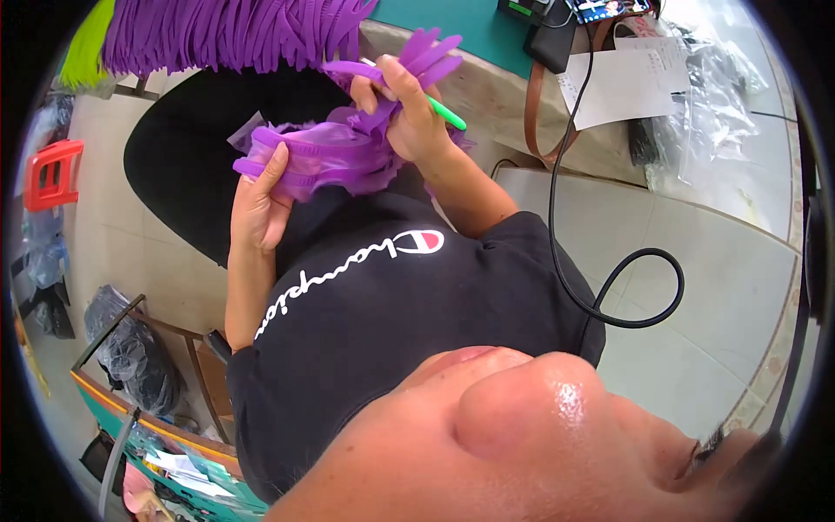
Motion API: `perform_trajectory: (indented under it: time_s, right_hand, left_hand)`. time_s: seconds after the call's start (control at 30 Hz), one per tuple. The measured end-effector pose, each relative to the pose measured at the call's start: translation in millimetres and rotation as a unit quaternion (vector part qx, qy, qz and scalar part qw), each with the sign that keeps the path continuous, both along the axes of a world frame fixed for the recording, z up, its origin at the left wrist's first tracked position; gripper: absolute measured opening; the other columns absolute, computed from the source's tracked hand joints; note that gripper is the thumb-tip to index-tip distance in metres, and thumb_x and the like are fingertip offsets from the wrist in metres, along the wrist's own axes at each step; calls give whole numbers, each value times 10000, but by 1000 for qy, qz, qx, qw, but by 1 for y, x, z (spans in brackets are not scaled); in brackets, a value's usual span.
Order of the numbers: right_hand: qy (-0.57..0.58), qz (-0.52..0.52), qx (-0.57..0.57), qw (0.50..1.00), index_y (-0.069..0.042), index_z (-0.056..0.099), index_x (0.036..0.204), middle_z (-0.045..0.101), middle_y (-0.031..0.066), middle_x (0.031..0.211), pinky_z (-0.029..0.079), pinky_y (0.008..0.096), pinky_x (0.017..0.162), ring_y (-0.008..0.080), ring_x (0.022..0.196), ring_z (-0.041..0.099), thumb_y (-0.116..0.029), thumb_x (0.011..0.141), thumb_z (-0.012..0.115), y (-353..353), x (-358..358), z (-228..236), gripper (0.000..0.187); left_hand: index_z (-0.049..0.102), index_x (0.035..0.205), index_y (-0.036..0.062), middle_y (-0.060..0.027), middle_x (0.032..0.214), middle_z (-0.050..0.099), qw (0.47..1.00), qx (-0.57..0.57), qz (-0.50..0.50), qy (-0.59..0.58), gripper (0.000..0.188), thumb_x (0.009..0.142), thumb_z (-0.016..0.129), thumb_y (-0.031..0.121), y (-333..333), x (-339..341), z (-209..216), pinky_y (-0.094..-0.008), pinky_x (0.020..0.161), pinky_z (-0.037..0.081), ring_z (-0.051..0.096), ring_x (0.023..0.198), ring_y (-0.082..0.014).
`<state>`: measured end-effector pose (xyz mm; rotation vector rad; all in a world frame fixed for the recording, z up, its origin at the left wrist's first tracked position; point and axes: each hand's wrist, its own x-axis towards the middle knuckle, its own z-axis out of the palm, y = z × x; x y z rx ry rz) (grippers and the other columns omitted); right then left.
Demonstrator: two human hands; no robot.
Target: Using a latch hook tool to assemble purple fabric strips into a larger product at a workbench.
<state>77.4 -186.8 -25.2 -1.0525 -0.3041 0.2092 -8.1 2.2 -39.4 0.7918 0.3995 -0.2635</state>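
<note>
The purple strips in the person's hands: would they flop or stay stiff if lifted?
Probably floppy: the purple strips curve and bunch between the left hand and the right hand. They look light, being thin. Their filmy, ragged edges might tear if tugged.

I wear a plain black fabric T-shirt with a smooth, matt surface. Across the chest runs a band of flowing white cursive lettering, and at its end toward my right sits a rounded white emblem with a red patch inside. The short black sleeves leave my forearms bare, and my hands are ungloved. A slim, round black cable curls into an open loop beside my right shoulder.
</note>
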Motion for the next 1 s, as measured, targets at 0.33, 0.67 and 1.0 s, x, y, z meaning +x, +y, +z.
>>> perform_trajectory:
  time_s: [0.33, 0.67, 1.0]
  right_hand:
    - [-51, 218, -94, 970, -78, 350, 590, 338, 21, 549, 272, 317, 513, 146, 522, 319, -320, 927, 430, -11, -26, -24, 423]
    - [-60, 263, -125, 955, -40, 507, 702, 486, 17, 704, 340, 277, 586, 125, 652, 448, -294, 936, 486, -12, -19, -37, 346]
    - [-45, 250, -101, 962, -45, 508, 697, 487, 17, 701, 339, 262, 583, 116, 650, 444, -283, 947, 478, -10, -21, -35, 347]
  left_hand:
    - [612, 1033, 8, -71, 943, 654, 993, 107, 37, -44, 232, 818, 678, 66, -23, -1, 3, -262, 754, 514, 635, 829, -146]
    - [634, 993, -26, -103, 953, 667, 988, 115, 53, -84, 206, 808, 684, 48, -22, -6, 9, -276, 757, 532, 644, 836, -164]
    - [639, 985, -31, -112, 974, 669, 986, 124, 49, -96, 186, 815, 671, 38, -21, -5, 13, -281, 764, 537, 647, 849, -170]
